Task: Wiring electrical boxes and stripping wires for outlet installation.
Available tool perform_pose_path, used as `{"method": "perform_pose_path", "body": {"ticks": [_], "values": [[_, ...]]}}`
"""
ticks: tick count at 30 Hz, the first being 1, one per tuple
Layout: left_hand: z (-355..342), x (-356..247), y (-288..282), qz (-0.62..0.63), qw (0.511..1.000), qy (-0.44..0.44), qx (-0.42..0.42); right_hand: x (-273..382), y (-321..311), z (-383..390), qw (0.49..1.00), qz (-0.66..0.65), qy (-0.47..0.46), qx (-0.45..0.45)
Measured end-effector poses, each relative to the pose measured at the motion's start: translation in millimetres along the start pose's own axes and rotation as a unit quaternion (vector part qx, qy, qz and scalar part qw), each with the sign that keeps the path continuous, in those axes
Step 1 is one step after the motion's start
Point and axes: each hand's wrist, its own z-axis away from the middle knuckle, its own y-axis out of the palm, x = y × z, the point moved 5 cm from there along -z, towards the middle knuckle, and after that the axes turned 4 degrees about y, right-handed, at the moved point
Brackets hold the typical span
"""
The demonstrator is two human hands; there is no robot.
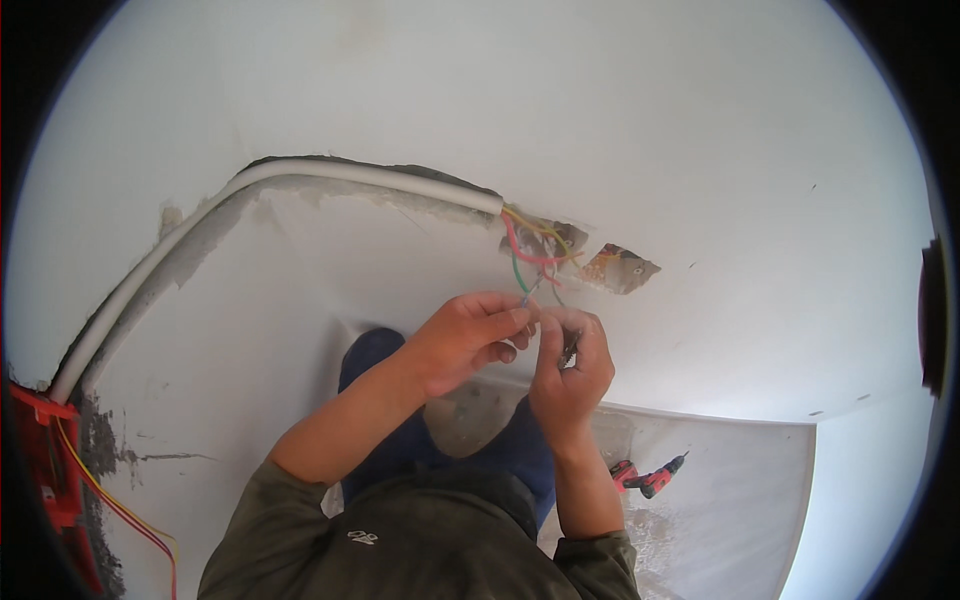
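Note:
A white conduit (390, 178) ends at a rough hole in the white wall. From it come a yellow wire (538, 228), a red wire (527, 255) and a green wire (516, 272), fanned out above my hands. My left hand (470, 335) is closed, thumb and forefinger pinching a thin wire near its end. Close beside it, fingertips almost touching, my right hand (578, 360) is curled round a small dark metal tool (569, 350); its kind is mostly hidden by the fingers. Another thin wire runs down to the right fingertips.
A second rough hole (622, 268) opens right of the wires. The conduit bends along a chased groove to a red box (50, 450) at far left, where red and yellow wires (120, 505) hang. A red and black cordless drill (652, 480) lies low on the right.

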Motion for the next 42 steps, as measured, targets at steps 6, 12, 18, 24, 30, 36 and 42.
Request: {"method": "perform_pose_path", "body": {"ticks": [6, 12, 18, 24, 30, 36, 42], "values": [[-3, -1, -4, 0.084, 0.996, 0.030, 0.023, 0, 2, 2, 0.999, 0.002, 0.051, -0.002], [-12, 4, 1, 0.145, 0.984, 0.098, 0.032, -5, 4, 7, 0.998, -0.016, 0.061, -0.027], [-20, 9, 4, 0.161, 0.981, 0.102, 0.029, -4, 7, 11, 0.995, -0.063, 0.075, -0.034], [-21, 9, 7, 0.188, 0.978, 0.070, 0.063, -5, 10, 14, 0.994, -0.075, 0.076, -0.016], [-26, 7, 1, 0.187, 0.975, 0.058, 0.105, -11, 15, 19, 0.988, -0.107, 0.112, -0.023], [-25, 2, -10, 0.117, 0.987, 0.062, 0.087, -6, 19, 25, 0.967, -0.149, 0.208, -0.009], [-23, -7, -7, 0.080, 0.991, 0.042, 0.101, -3, 20, 27, 0.969, -0.133, 0.209, -0.004]]}}
